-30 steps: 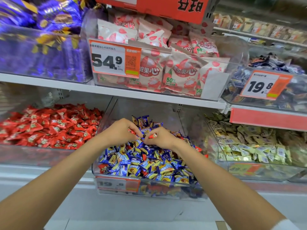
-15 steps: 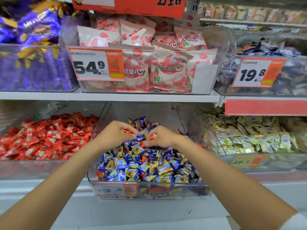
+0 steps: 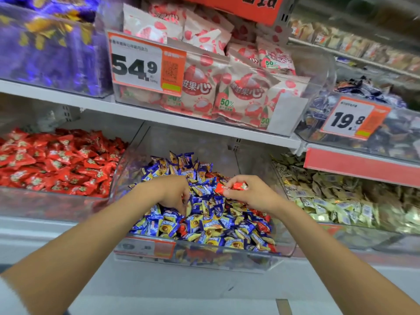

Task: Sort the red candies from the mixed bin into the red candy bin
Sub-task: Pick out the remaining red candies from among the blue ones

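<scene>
Since half a second ago the two hands have drawn apart. My view has the right hand [image 3: 252, 196] raised just above the pile, thumb and fingertips pinching one red candy [image 3: 231, 186] by its wrapper, clear of the other sweets. The left hand [image 3: 173, 194] has tipped downward, its fingers curled and sunk among the blue-and-yellow candies [image 3: 204, 226]; I cannot tell whether they grip anything.

Both hands work over the middle of the mixed bin [image 3: 125, 176], a clear tub with an orange price label [image 3: 145, 247] on its front edge. More stray red candies [image 3: 261, 226] lie in the mix near its right front corner.

Just beside it to the left sits the red candy bin [image 3: 45, 205], heaped with red wrappers [image 3: 56, 162]. Between the held candy and that bin stand the left hand, its forearm and the clear dividing wall. To the right is a bin of gold-wrapped sweets [image 3: 329, 196].

The white shelf [image 3: 159, 114] above overhangs the back of all three bins. It carries purple-wrapped sweets [image 3: 50, 48], strawberry-print bags [image 3: 241, 96] behind a 54.9 tag [image 3: 145, 62], and dark wrapped sweets behind a 19.8 tag [image 3: 354, 118].
</scene>
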`<action>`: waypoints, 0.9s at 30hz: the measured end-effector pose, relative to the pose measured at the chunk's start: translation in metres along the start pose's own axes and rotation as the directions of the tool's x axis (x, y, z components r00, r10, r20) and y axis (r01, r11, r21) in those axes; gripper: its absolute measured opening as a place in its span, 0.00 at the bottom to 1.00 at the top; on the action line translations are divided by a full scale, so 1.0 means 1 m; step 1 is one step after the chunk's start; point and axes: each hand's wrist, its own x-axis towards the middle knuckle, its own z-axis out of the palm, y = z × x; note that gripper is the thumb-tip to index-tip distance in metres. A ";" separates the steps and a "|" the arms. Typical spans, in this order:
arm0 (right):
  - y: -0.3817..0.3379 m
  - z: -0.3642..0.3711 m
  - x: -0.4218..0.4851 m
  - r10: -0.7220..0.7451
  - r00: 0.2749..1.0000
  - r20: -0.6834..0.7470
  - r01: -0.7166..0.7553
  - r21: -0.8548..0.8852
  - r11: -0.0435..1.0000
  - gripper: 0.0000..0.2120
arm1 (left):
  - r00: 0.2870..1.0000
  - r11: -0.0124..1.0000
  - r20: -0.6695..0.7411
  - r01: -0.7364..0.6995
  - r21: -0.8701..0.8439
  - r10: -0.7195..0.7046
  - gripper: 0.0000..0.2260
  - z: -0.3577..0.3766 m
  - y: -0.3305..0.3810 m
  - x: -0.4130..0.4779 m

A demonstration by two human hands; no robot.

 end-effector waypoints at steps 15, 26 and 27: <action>-0.047 0.028 -0.007 -0.050 0.973 -0.227 0.109 0.255 0.961 0.07 | 0.817 0.798 -0.574 -0.307 -0.518 -0.059 0.07 -0.024 -0.009 -0.068; -0.167 0.128 0.018 -0.354 0.911 -0.213 0.392 0.171 0.904 0.05 | 0.530 0.742 -0.715 -0.217 -0.634 -0.456 0.09 -0.043 -0.147 -0.165; -0.185 0.142 0.032 -0.390 0.897 -0.208 0.424 0.155 0.892 0.06 | 0.478 0.758 -0.718 -0.151 -0.634 -0.505 0.09 -0.048 -0.167 -0.164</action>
